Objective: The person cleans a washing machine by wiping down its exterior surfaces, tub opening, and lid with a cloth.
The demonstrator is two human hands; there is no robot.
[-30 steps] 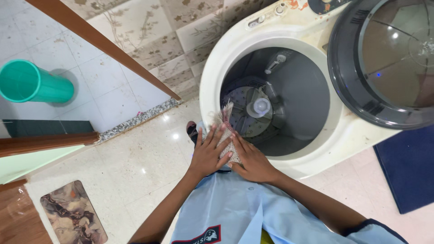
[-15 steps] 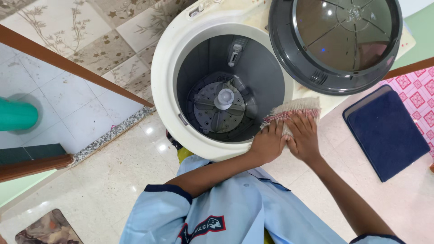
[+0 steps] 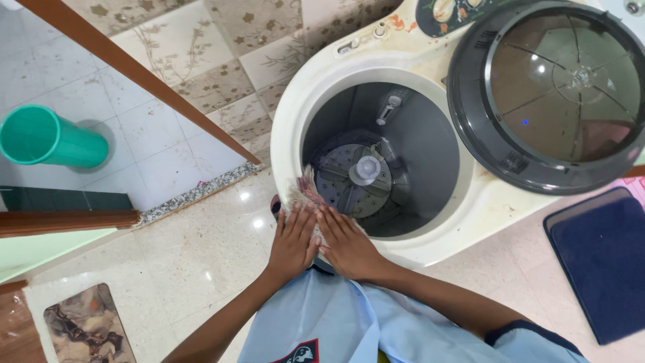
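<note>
a light blue shirt with dark cuffs (image 3: 349, 323) fills the bottom edge, nearest the camera. just beyond it, both hands lie flat and side by side: the left hand (image 3: 292, 243) and the right hand (image 3: 348, 243), fingers together and extended, palms pressed down, nothing pinched.

under the fingertips a frayed beige woven cloth with reddish stripes (image 3: 304, 193) is held against the cream plastic rim of the top-loading washing machine (image 3: 295, 134), at about 8 o'clock on the round opening. only the cloth's ragged far end shows past the fingers.

step in hand, as judged: the rim is being wiped with the cloth under both palms. the next stroke would call for steady downward pressure and a slide that follows the rim's curve, with the cloth kept from slipping over the inner edge into the tub.

past the hands, the grey drum (image 3: 416, 148) is seen open, with a pale round agitator cap (image 3: 367, 168) at its floor. at 2 o'clock the dark grey round lid with a tinted window (image 3: 557, 94) stands raised.

further out: a dark blue floor mat (image 3: 605, 262) at 4 o'clock, a marbled mat (image 3: 87, 326) at 8 o'clock, a teal plastic bucket (image 3: 50, 138) at 10 o'clock on white tiles beyond a brown wooden door frame (image 3: 134, 74).
</note>
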